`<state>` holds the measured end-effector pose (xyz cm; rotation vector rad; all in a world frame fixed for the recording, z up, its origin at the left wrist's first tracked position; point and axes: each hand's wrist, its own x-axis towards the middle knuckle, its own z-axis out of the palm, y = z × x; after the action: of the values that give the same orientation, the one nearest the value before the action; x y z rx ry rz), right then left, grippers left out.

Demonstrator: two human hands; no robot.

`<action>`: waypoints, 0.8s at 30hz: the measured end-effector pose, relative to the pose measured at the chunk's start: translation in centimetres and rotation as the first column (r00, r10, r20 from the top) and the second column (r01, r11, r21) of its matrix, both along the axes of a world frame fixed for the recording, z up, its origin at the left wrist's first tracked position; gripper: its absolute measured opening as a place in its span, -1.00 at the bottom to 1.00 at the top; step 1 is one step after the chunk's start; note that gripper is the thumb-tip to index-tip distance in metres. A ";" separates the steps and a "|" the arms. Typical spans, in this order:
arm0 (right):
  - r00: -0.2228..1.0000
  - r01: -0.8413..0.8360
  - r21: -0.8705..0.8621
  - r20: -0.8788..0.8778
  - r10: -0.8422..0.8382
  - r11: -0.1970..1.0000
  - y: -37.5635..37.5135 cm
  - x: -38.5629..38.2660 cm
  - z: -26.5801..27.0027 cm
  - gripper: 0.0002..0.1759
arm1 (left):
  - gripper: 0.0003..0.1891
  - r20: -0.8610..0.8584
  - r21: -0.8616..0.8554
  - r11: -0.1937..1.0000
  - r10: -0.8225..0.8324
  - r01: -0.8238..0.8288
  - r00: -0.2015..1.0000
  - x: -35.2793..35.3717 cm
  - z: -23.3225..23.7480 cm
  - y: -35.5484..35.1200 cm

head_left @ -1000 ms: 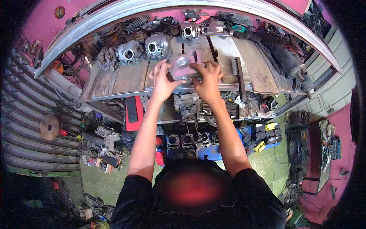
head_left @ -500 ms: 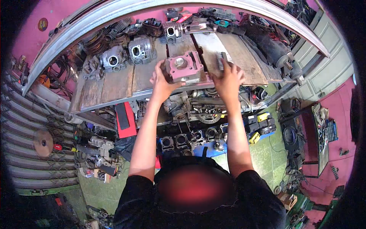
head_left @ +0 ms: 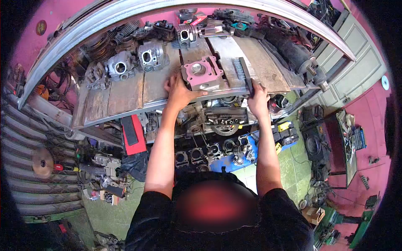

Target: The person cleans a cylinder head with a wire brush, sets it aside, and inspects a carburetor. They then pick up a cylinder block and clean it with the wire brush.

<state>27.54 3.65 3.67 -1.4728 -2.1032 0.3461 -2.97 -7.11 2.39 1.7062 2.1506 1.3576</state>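
Note:
A cylinder block (head_left: 202,74) with a pink top face and a round bore sits near the front edge of the wooden bench (head_left: 125,97). My left hand (head_left: 180,91) is wrapped round its left front corner, thumb along the front face. To the right, my right hand (head_left: 258,100) grips the near end of a dark, narrow brush (head_left: 246,73). The brush's bristles point left, and it lies at a slant over the planks, apart from the block.
Grey engine parts (head_left: 121,66) stand at the bench's back left, with a dark cylindrical part (head_left: 289,54) at the right. A metal beam (head_left: 96,25) arches overhead. Below the bench are a tray of small parts (head_left: 226,117), a red box (head_left: 134,133) and several cylinder blocks (head_left: 197,155).
My right hand has moved away from the block's right side and now grips the brush. My left hand stays at the block, and the whole view has shifted slightly.

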 end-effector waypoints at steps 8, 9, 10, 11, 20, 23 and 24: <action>0.957 -0.164 0.182 -0.209 0.201 0.970 -7.6 -0.7 7.9 -0.10 | 0.29 -0.027 -0.028 0.999 0.024 -0.025 0.999 0.7 0.9 -0.5; 0.961 -0.237 0.368 -0.047 0.273 0.899 -8.8 -1.3 9.6 -0.08 | 0.26 -0.040 -0.021 0.999 0.034 -0.035 0.999 0.7 0.7 -0.4; 0.962 -0.237 0.365 -0.041 0.270 0.900 -9.7 -1.8 11.0 -0.08 | 0.24 -0.052 -0.015 0.999 0.044 -0.045 0.998 0.6 0.5 -0.4; 0.949 -0.316 0.423 0.144 0.281 0.849 -10.6 -2.4 12.2 -0.10 | 0.24 -0.047 -0.016 0.999 0.042 -0.042 0.998 0.7 0.6 -0.5; 0.847 -0.470 0.557 0.503 0.172 0.685 -8.5 -12.9 11.4 -0.46 | 0.29 -0.047 0.148 0.989 0.030 -0.023 0.998 0.9 0.4 -0.7; 0.866 -0.437 0.461 0.446 0.224 0.772 -8.6 -12.2 12.4 -0.35 | 0.31 -0.028 0.127 0.992 0.029 -0.025 0.999 1.1 0.7 -1.0; 0.848 -0.462 0.438 0.474 0.239 0.771 -10.0 -11.0 13.2 -0.31 | 0.30 -0.032 0.117 0.993 0.028 -0.024 0.999 1.0 0.5 -0.8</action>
<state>16.55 -6.37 16.82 -0.8394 -2.5211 -0.4353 -1.96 -7.91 2.87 1.7602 2.1582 1.5002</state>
